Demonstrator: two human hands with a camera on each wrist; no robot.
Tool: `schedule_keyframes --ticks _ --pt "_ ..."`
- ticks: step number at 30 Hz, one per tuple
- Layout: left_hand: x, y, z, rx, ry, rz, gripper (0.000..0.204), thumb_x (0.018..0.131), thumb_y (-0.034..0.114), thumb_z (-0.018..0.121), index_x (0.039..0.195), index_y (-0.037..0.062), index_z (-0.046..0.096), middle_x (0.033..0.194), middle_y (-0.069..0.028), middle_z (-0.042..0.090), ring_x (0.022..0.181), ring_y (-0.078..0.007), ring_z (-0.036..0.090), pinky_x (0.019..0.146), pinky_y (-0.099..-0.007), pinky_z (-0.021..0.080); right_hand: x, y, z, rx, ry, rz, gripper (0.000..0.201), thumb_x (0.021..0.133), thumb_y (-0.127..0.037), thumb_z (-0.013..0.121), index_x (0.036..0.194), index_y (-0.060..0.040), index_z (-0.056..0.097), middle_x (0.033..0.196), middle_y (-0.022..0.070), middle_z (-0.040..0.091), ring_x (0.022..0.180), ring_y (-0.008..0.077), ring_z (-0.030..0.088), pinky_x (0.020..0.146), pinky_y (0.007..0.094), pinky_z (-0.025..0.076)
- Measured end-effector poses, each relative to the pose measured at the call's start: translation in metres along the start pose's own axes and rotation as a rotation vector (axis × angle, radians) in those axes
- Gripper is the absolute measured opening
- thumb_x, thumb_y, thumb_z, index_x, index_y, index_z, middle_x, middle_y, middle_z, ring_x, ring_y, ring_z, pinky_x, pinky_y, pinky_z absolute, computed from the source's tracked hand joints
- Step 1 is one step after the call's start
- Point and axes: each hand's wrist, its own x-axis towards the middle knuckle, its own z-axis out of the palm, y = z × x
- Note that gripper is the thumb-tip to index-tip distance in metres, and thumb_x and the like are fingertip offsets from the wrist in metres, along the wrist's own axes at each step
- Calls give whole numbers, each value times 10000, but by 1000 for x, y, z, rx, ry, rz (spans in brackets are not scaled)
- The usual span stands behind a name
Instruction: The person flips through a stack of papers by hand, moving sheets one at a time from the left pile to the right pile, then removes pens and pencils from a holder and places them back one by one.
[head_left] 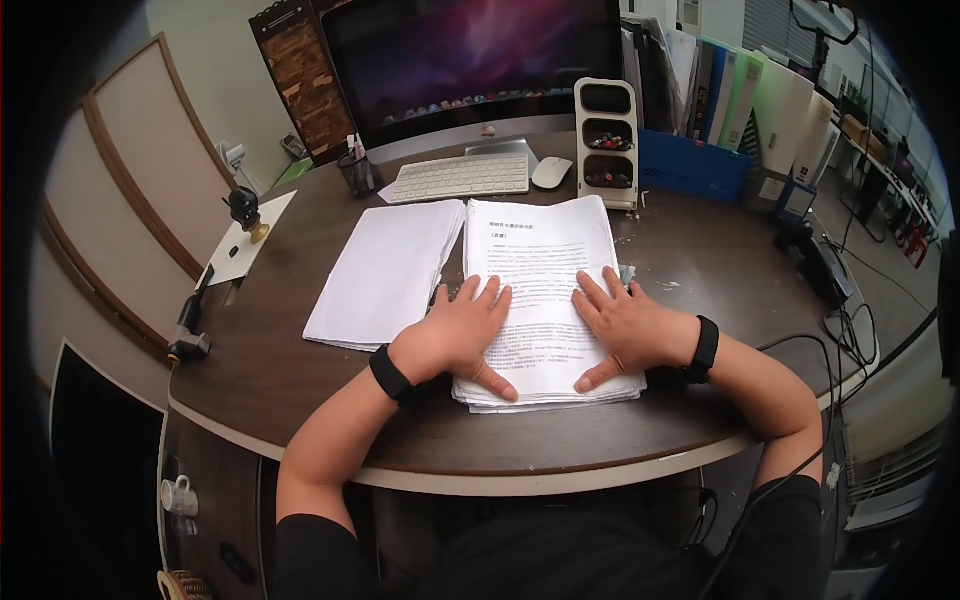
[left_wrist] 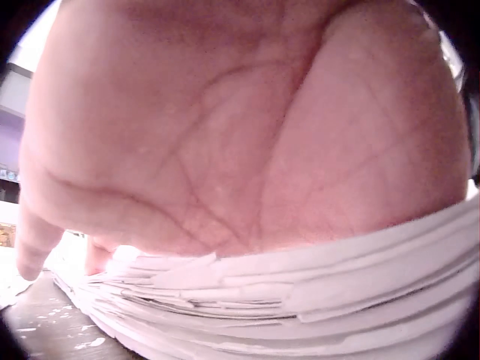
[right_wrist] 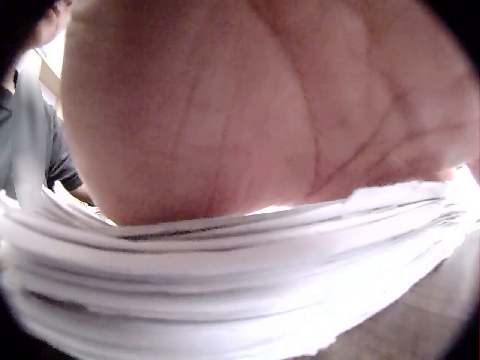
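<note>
1. On the near half of the brown surface (head_left: 245,385), a stack of printed sheets (head_left: 545,300) lies flat under both hands, its lower edges slightly uneven.
2. The left hand (head_left: 463,332) rests on the left side of this stack; its grip is spread, with the fingers apart and the thumb reaching inward over the lower part of the page.
3. The right hand (head_left: 622,330) rests on the right side in the same manner, its grip likewise spread, fingers apart, thumb angled toward the other; the two thumbs stand apart.
4. From both wrists, the palms appear right over the layered edges of the sheets; the left wrist view also catches small white scraps (left_wrist: 91,343) on the surface.
5. Just left of the printed stack lies a second stack of blank-faced paper (head_left: 385,270), slightly turned.
6. Beyond the paper are a white keyboard (head_left: 462,177), a white mouse (head_left: 552,172) and a monitor (head_left: 480,60) with its screen lit.
7. A black pen cup (head_left: 358,174) stands left of the keyboard; a three-compartment organizer (head_left: 607,192) stands right of the mouse, near a blue box (head_left: 690,163) and upright folders (head_left: 745,90).
8. Each wrist wears a black band (head_left: 391,374).
</note>
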Motion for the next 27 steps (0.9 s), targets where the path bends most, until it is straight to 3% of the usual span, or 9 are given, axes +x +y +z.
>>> schedule_keyframes --ticks 9,11,14,17,27 --pt "-2 -3 6 -12 93 44 1494 483 916 668 1498 -92 238 1537 -348 247 1442 -516 215 1139 -640 248 0 7 9 25 78 -28 1361 651 -955 492 1460 124 309 1538 376 205 1423 586 181 1087 678 303" --pt "-2 -3 6 -21 113 58 1477 495 912 669 1490 -97 254 1530 -354 256 1436 -523 220 1142 -623 259 -4 4 5 15 100 -37 1291 697 -891 549 1423 152 320 1519 382 235 1412 592 201 1120 615 312" --pt "-1 -5 8 -27 129 70 1466 506 911 666 1482 -106 263 1522 -360 264 1428 -532 229 1142 -614 266 -4 7 8 58 128 -55 1287 699 -888 551 1420 153 323 1523 384 225 1415 591 191 1125 614 302" --pt "-1 -5 8 -37 132 79 1461 510 904 674 1476 -113 267 1513 -371 270 1419 -543 239 1141 -605 273 -2 11 13 89 144 -64 1322 674 -927 521 1447 127 320 1524 387 220 1427 586 164 1100 672 291" --pt "-1 -4 7 -57 136 77 1463 510 896 682 1473 -121 259 1505 -383 267 1417 -556 230 1145 -597 275 -1 11 13 89 125 -50 1318 678 -923 527 1449 126 315 1531 388 205 1430 584 152 1107 672 279"
